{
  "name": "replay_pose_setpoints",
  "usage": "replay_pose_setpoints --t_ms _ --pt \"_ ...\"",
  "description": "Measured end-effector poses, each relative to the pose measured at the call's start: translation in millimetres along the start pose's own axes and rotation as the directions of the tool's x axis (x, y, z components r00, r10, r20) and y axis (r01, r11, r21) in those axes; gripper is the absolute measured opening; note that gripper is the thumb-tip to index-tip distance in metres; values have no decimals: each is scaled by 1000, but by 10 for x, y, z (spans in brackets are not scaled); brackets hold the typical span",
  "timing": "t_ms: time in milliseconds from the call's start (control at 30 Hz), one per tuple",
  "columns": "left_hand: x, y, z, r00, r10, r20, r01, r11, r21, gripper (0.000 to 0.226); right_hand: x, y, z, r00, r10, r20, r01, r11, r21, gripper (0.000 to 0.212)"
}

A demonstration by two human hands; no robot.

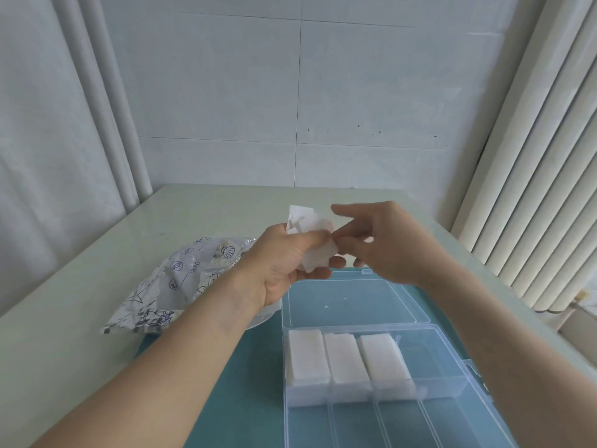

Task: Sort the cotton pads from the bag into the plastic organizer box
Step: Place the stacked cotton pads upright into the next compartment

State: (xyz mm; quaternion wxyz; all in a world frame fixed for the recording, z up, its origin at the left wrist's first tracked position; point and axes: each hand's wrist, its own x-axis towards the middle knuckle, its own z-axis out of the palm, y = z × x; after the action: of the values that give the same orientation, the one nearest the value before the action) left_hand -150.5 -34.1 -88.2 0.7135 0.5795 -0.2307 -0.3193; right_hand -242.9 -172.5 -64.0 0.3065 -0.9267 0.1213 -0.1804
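Nearest us, the plastic organizer box (pixel 452 360) lies open on the surface (pixel 80 286) — three compartments hold stacked cotton pads (pixel 344 355). Above it, our left hand (pixel 284 263) pinches loose pads; right hand (pixel 381 244) fingers touch them, half-spread. The bag (pixel 181 279) lies left.

A pale tabletop (pixel 97 286) carries a teal mat (pixel 252 383). The open clear organizer box (pixel 452 367) sits on the mat. A printed silver bag (pixel 181 279) lies left of it, mostly on bare tabletop.
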Motion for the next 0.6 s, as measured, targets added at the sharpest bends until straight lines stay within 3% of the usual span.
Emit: replay_pose_setpoints --t_ms 100,233,367,467,600 --pt "25 -1 -19 995 -94 -17 93 995 -30 17 -35 -43 11 974 -209 89 224 949 -222 97" --pt "-4 19 -18 939 -248 240 278 955 -100 21 -50 -50 63 932 -253 258 311 925 -217 129" --pt "-22 25 46 911 -159 380 274 922 -273 30 -33 -23 89 948 -274 163 300 940 -165 110" --pt "-57 37 46 897 -135 421 234 953 -193 39 -22 2 71 953 -284 107 293 954 -71 91" --pt "-25 25 49 919 -86 386 211 932 -296 17 -35 -18 44 962 -250 110 260 962 -84 101"
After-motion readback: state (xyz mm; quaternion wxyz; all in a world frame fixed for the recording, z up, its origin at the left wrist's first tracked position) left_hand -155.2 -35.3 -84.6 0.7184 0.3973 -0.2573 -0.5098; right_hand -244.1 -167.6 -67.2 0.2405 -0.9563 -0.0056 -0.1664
